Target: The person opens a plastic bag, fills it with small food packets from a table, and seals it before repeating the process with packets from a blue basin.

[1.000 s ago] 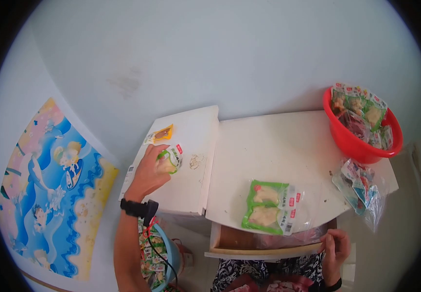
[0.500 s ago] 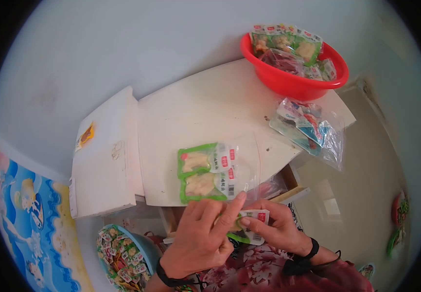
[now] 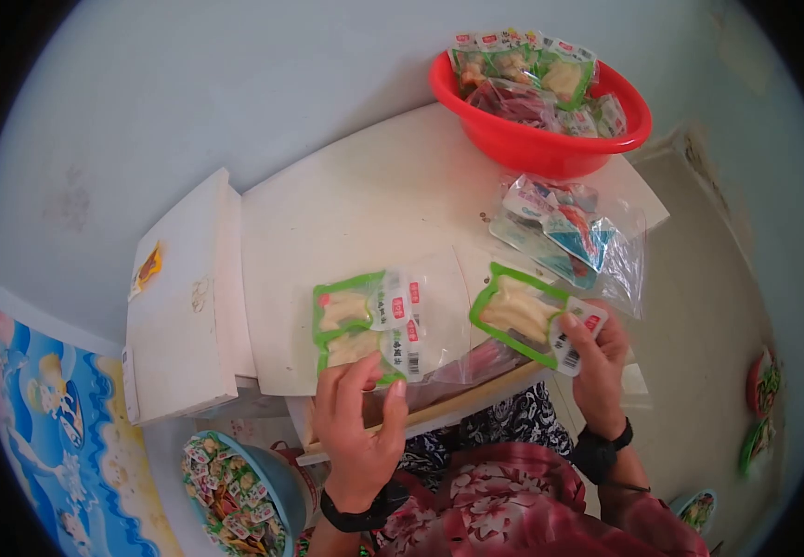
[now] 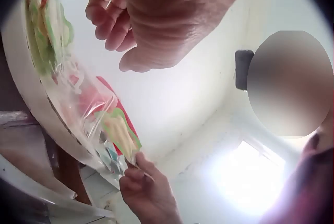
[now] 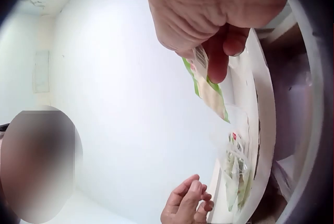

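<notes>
My right hand (image 3: 599, 367) pinches the white, printed end of a green-bordered food packet (image 3: 518, 311) between thumb and fingers. Through the packet's clear window pale pieces show, and it is held tilted above the table's front edge. On the tabletop lies a clear plastic bag (image 3: 439, 339) with two similar green packets (image 3: 351, 311) at its left end. My left hand (image 3: 360, 436) is at the near side of that bag, its fingers loosely bent and overlapping the lower packet in the head view. Nothing shows between those fingers in the left wrist view (image 4: 112, 26).
A red basin (image 3: 551, 148) full of packets stands at the back right. Before it lies a clear bag with blue-and-red packets (image 3: 574, 232). The drawer (image 3: 462, 399) below is pulled out. A blue bucket (image 3: 272, 473) of packets stands lower left; a yellow packet (image 3: 149, 267) lies on the left cabinet.
The packet came from the left cabinet in my left hand, then was in both hands. Now my right hand alone holds it, farther right, and the left has let go. The head view has swung right.
</notes>
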A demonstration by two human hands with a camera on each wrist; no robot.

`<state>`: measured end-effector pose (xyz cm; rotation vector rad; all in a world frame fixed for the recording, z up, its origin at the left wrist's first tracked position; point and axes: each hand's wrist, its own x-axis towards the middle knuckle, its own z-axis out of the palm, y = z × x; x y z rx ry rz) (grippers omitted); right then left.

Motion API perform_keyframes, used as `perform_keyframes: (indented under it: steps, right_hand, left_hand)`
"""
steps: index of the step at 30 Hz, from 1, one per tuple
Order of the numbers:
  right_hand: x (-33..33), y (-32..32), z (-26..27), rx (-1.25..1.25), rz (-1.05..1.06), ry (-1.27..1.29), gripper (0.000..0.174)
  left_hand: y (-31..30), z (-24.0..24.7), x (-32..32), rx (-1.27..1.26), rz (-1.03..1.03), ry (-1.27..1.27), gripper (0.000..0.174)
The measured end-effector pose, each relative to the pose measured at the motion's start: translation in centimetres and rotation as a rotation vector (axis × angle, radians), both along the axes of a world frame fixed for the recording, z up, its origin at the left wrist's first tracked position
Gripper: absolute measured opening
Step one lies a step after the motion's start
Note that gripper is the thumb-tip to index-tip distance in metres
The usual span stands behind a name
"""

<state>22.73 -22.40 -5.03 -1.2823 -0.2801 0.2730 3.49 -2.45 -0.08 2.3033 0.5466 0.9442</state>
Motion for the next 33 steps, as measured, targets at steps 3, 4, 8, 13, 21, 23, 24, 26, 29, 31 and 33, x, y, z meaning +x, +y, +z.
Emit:
perform_keyframes:
  steps: [3,4,8,13,21,23,24,26,29,31,33]
  right_hand:
    - [-0.8,1.9,-0.2,0.029,0.07,0.056,0.015]
    - [-0.9,2.5,-0.6,0.04,0.092,0.079,0.015]
    - [-1.1,3.6,0.4,0.074,0.284,0.264,0.016]
    - [-0.9,4.0,0.8,-0.039,0.418,0.26,0.016]
    - [-0.5,5.5,3.1,-0.248,0.564,0.202,0.019]
    - [-0.5,5.9,3.4,-0.224,0.602,0.199,0.019]
    - [-0.5,6.2,3.6,-0.226,0.613,0.194,0.018]
    - [-0.7,7.1,4.0,-0.227,0.629,0.182,0.017]
    - [-0.9,8.7,3.4,-0.171,0.688,0.105,0.017]
    - [-1.5,10.0,3.4,-0.123,0.685,0.058,0.018]
    - [-1.7,10.5,3.6,-0.164,0.712,0.052,0.019]
  left_hand:
    - [-0.6,-0.4,1.5,0.122,-0.02,-0.021,0.037]
    - [-0.9,-0.4,1.8,0.124,-0.017,0.002,0.039]
    - [-1.8,-0.5,2.9,0.104,-0.024,0.046,0.047]
    - [-2.2,-0.6,3.5,0.157,0.009,0.021,0.05]
    - [-1.7,-1.1,4.2,0.233,0.032,0.029,0.024]
    - [-2.1,-0.5,4.1,0.172,0.0,0.003,0.022]
    - [-2.3,-0.3,4.2,0.139,-0.018,-0.011,0.022]
    - [-2.5,-0.5,4.5,0.144,-0.036,-0.048,0.022]
    - [-2.8,-0.3,5.2,0.129,-0.057,-0.13,0.023]
    - [-2.8,-0.2,5.4,0.118,-0.072,-0.194,0.023]
    - [-2.7,-0.3,5.5,0.116,-0.089,-0.261,0.023]
